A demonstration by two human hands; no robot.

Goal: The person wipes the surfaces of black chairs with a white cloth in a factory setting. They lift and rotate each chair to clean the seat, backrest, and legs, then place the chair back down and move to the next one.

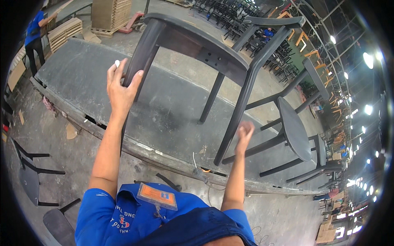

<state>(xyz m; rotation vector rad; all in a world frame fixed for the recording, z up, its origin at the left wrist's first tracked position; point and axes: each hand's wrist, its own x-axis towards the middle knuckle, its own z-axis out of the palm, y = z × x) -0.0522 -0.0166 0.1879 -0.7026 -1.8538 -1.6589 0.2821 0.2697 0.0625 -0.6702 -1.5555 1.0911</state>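
A black wooden chair (201,53) stands before me on a long grey worktable. My left hand (122,86) is at its left front leg, the thumb against the leg and the fingers along the other side. A small white piece (117,63) shows at a fingertip; I cannot make out what it is. Several small dark holes mark the panel under the chair's seat. My right hand (245,130) is blurred beside the long leg that rises to the backrest (275,22), apparently apart from it. Whether its fingers hold anything is unclear.
The worktable (94,69) runs from upper left to lower right. Another black chair (293,127) stands on it to the right. More dark chairs (30,176) are on the floor at left. A person (35,35) stands near stacked boards (65,33). A cord (201,172) hangs along the near edge.
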